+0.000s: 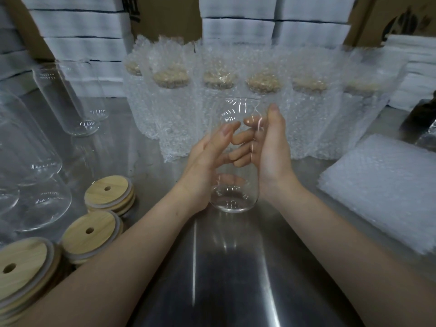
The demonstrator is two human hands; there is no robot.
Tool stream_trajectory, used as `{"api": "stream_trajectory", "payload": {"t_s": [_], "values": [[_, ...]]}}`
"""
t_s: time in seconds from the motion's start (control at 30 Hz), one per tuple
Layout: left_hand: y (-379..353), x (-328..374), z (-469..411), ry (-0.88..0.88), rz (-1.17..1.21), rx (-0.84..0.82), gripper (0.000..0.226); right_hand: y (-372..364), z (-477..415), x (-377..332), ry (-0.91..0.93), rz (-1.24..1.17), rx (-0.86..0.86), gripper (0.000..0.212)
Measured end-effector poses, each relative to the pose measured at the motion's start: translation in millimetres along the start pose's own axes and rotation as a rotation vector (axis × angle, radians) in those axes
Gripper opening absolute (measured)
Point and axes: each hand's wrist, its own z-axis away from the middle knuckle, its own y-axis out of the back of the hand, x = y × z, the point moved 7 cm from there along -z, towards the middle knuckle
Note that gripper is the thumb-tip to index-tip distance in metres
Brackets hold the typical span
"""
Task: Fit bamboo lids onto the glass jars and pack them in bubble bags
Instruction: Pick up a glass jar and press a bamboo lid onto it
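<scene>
Now empty glass jar (232,197) in curled grip of L hand (207,159) + R hand (271,152); bagged jars (172,107) behind.

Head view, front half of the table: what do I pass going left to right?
lid stacks → left hand → jar → right hand → bubble bags, stacked flat

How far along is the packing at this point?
Done: a row of bagged jars, lids on, stands at the back. In hand: the left hand and right hand hold a bare jar, no lid yet. Still to do: empty jars, lid stacks and flat bubble bags wait.
</scene>
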Motion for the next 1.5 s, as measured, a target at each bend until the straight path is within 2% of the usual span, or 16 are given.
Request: {"api": "stream_trajectory", "payload": {"t_s": [0.13,0.23,0.37,0.47,0.6,0.73,1.0,1.37,1.5], "values": [[-6,1,1,0.011,0.029,-0.063,0.104,4,-2,1,0.002,0.005,0.006,0.053],[-9,0,2,0.035,0.045,-0.093,0.108,7,-5,1,0.004,0.009,0.015,0.059],[-13,0,4,0.034,0.070,-0.148,0.111,13,-8,1,0.019,-0.007,0.060,0.053],[-15,0,3,0.004,0.051,-0.176,0.103,17,-10,1,0.003,-0.052,0.073,0.052],[-4,2,-1,-0.114,-0.097,-0.034,0.085,14,-11,0,0.020,-0.138,-0.010,0.051],[11,15,2,-0.304,-0.289,0.149,0.084,9,-11,-7,0.067,-0.213,-0.165,0.054],[20,21,8,-0.461,-0.574,0.274,0.079,-4,-7,-6,0.060,-0.174,-0.288,0.043],[19,21,6,-0.510,-0.787,0.275,0.096,-2,-12,5,-0.051,-0.386,-0.349,0.028],[14,26,8,-0.600,-0.891,0.256,0.091,-2,-14,6,-0.108,-0.475,-0.356,0.025]]}}
